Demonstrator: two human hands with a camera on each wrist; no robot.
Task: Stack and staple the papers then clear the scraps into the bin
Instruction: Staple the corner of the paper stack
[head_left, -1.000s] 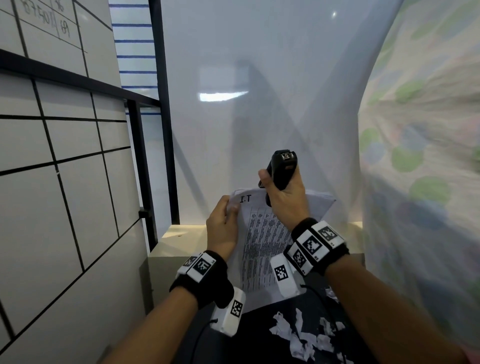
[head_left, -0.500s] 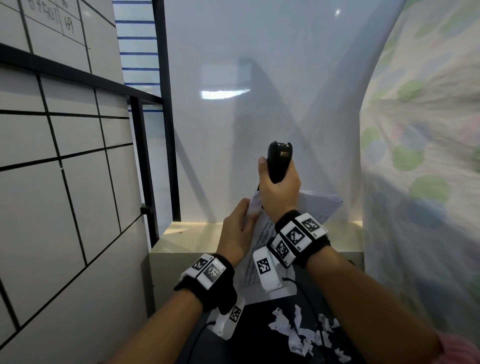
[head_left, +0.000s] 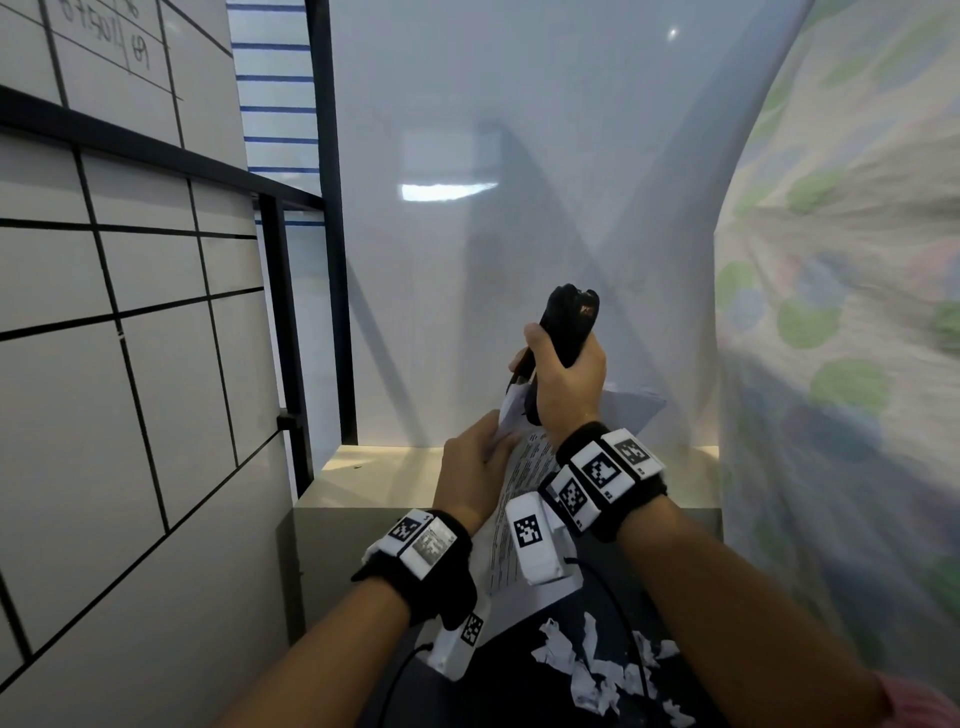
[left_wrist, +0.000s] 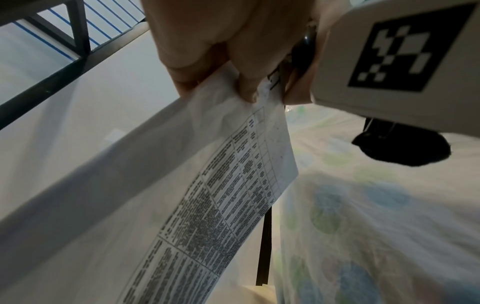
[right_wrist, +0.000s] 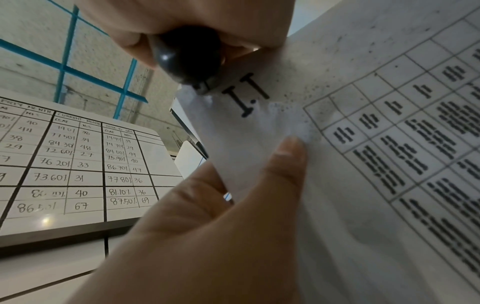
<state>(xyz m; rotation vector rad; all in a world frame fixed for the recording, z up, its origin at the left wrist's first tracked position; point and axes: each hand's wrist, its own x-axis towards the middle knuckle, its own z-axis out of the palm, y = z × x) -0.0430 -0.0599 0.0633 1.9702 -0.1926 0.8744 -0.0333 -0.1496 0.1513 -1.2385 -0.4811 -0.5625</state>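
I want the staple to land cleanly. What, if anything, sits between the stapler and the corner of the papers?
Nothing visible. The right hand holds the stapler with its nose already on the papers beside the "I.T" heading; the left hand pinches the sheet lower down, clear of it.

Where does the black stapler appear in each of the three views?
Head: black stapler at centre, upright in the right hand.
Left wrist: only a dark sliver near the top, right of centre.
Right wrist: its rounded end at the top, left of centre.
Shared landmark: the printed papers.
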